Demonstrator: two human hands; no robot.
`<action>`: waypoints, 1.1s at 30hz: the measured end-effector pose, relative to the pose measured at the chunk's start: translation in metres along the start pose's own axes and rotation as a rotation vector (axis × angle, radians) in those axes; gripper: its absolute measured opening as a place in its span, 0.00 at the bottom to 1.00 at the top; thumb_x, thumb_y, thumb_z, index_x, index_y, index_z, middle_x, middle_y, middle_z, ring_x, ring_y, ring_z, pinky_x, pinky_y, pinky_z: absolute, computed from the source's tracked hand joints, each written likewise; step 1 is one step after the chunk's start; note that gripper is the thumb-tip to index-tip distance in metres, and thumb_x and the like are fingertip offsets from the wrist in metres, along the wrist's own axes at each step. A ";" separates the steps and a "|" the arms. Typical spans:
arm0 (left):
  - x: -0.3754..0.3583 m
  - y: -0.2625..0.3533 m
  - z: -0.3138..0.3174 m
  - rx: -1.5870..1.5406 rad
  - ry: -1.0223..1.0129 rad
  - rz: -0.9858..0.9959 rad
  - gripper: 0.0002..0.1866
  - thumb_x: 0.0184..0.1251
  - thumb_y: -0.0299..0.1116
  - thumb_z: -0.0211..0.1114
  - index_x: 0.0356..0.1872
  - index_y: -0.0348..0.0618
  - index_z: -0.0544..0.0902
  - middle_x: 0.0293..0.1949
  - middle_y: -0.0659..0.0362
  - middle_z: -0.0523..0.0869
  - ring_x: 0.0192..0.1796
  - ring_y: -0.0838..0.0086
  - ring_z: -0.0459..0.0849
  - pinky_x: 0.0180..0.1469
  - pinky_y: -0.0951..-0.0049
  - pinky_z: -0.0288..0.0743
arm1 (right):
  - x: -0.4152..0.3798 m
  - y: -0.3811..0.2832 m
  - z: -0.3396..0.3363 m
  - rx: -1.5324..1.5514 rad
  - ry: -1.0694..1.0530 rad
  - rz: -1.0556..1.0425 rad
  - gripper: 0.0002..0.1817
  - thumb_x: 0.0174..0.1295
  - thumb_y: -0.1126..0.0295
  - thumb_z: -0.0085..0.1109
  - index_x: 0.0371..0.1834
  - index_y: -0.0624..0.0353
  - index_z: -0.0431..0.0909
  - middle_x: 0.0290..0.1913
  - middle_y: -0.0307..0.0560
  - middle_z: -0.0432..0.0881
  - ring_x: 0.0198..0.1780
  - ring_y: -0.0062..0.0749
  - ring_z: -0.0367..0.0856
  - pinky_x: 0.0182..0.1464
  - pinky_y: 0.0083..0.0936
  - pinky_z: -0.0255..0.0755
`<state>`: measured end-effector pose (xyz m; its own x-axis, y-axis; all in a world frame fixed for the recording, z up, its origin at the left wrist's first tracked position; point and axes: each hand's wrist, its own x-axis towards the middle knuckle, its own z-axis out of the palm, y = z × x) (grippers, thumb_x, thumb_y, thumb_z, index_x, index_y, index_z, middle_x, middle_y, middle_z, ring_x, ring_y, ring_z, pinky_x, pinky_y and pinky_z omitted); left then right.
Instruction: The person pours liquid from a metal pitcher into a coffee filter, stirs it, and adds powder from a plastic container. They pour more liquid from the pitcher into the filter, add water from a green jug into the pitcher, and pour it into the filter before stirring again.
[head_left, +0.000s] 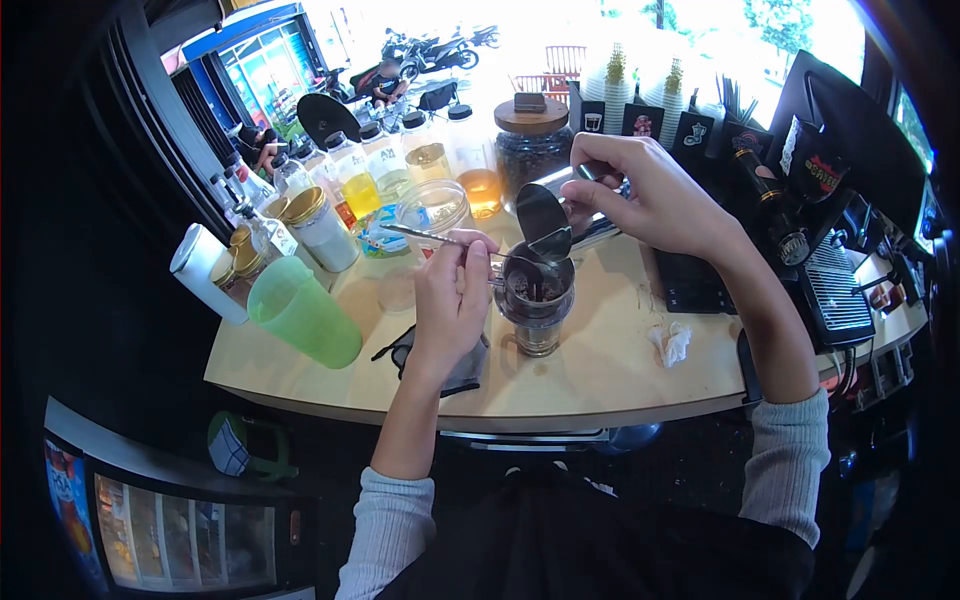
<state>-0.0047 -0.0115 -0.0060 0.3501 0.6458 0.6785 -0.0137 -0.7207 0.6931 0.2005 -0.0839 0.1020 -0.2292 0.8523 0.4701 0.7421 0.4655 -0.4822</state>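
My left hand (455,292) is closed around a thin metal stirring stick (412,234), which points out to the left. Its fingers are right beside the handle of a dark coffee dripper (537,292). The dripper sits on a clear glass (538,341) and has dark coffee grounds inside. Above it, my right hand (645,190) grips a dark, round-mouthed metal cup (541,212), tilted so its lower rim overlaps the dripper's opening. A grey cloth pouch (462,368) lies below my left wrist.
A green tumbler (305,312) leans at the left. Behind stand several bottles, an open clear jar (436,207) and a wooden-lidded jar of dark beans (535,160). Crumpled tissue (671,344) and a black scale (692,285) lie right, near an espresso machine (838,285).
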 end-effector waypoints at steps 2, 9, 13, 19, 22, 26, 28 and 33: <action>-0.001 -0.001 0.000 -0.060 -0.010 -0.042 0.12 0.76 0.31 0.47 0.37 0.36 0.77 0.25 0.63 0.76 0.30 0.83 0.73 0.33 0.81 0.68 | 0.000 -0.001 0.000 0.016 -0.001 -0.004 0.11 0.65 0.68 0.55 0.29 0.63 0.69 0.22 0.42 0.82 0.27 0.20 0.81 0.29 0.19 0.64; -0.003 -0.010 0.000 -0.138 -0.005 -0.087 0.12 0.77 0.31 0.46 0.38 0.37 0.76 0.27 0.63 0.76 0.32 0.84 0.74 0.36 0.81 0.69 | -0.003 -0.008 -0.002 -0.090 -0.030 0.000 0.12 0.65 0.67 0.55 0.29 0.63 0.69 0.23 0.42 0.82 0.29 0.21 0.82 0.30 0.21 0.66; -0.002 -0.012 0.002 -0.191 0.054 -0.062 0.12 0.74 0.30 0.48 0.37 0.33 0.77 0.25 0.59 0.78 0.30 0.81 0.77 0.34 0.78 0.73 | -0.006 -0.010 -0.001 -0.036 -0.039 -0.007 0.12 0.65 0.67 0.55 0.28 0.63 0.69 0.23 0.42 0.82 0.29 0.23 0.83 0.30 0.21 0.66; -0.002 -0.009 0.002 -0.194 0.061 -0.082 0.12 0.75 0.31 0.50 0.37 0.32 0.78 0.25 0.59 0.78 0.30 0.80 0.77 0.34 0.78 0.73 | -0.009 -0.013 0.001 -0.036 -0.026 0.008 0.12 0.64 0.66 0.56 0.29 0.63 0.70 0.23 0.42 0.81 0.28 0.24 0.80 0.31 0.22 0.66; -0.003 -0.012 0.004 -0.188 0.062 -0.086 0.12 0.74 0.31 0.51 0.37 0.32 0.78 0.26 0.58 0.79 0.30 0.80 0.78 0.34 0.77 0.74 | -0.009 -0.014 -0.001 -0.127 -0.028 -0.012 0.12 0.64 0.66 0.56 0.29 0.62 0.70 0.23 0.42 0.81 0.27 0.24 0.79 0.31 0.23 0.66; -0.003 -0.009 0.002 -0.137 0.073 -0.071 0.12 0.74 0.31 0.52 0.36 0.31 0.79 0.26 0.58 0.80 0.30 0.79 0.79 0.33 0.77 0.74 | -0.009 -0.013 -0.001 -0.160 -0.017 -0.030 0.12 0.64 0.66 0.56 0.29 0.62 0.70 0.22 0.42 0.81 0.28 0.24 0.80 0.31 0.22 0.65; -0.004 -0.005 -0.002 -0.126 0.069 -0.079 0.12 0.75 0.32 0.51 0.37 0.32 0.78 0.27 0.60 0.79 0.31 0.81 0.78 0.35 0.78 0.73 | -0.009 -0.010 -0.001 -0.137 -0.024 -0.016 0.12 0.64 0.66 0.56 0.29 0.63 0.70 0.22 0.43 0.80 0.27 0.25 0.79 0.31 0.23 0.65; -0.005 -0.006 -0.010 -0.079 0.092 -0.081 0.12 0.76 0.33 0.51 0.38 0.33 0.77 0.27 0.61 0.78 0.31 0.82 0.77 0.37 0.80 0.72 | -0.009 -0.009 0.000 -0.081 -0.018 0.026 0.13 0.64 0.65 0.56 0.29 0.64 0.70 0.21 0.45 0.79 0.26 0.25 0.77 0.31 0.24 0.65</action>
<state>-0.0154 -0.0085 -0.0111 0.2656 0.7244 0.6362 -0.0641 -0.6452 0.7614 0.1957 -0.0958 0.1021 -0.2198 0.8685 0.4443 0.7962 0.4229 -0.4327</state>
